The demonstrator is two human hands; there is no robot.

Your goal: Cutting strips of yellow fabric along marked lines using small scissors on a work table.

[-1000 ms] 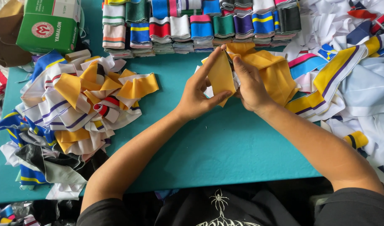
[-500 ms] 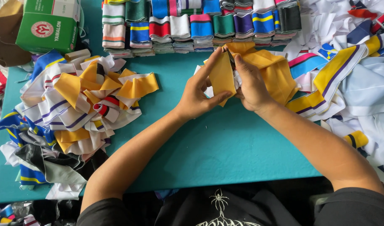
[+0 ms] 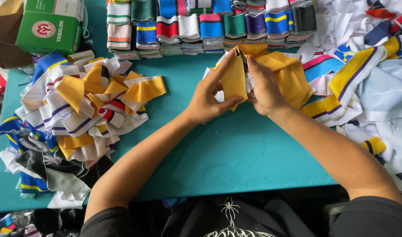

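Pretty much everything we see here is cloth. The yellow piece (image 3: pixel 234 81) pinched between the left hand (image 3: pixel 209 98) and right hand (image 3: pixel 264 90) looks like a soft, matt ribbed knit, no shine at all. The loose heap of collars (image 3: pixel 84 118) on the left has that same dull knit look, with woven-in stripes. The folded stacks (image 3: pixel 209 26) along the back look denser and ribbed too. We'd call the teal tabletop (image 3: pixel 218 153) smooth and matt, maybe a laminate or a covering, hard to tell. The green box (image 3: pixel 49 28) is printed cardboard with a slight sheen.
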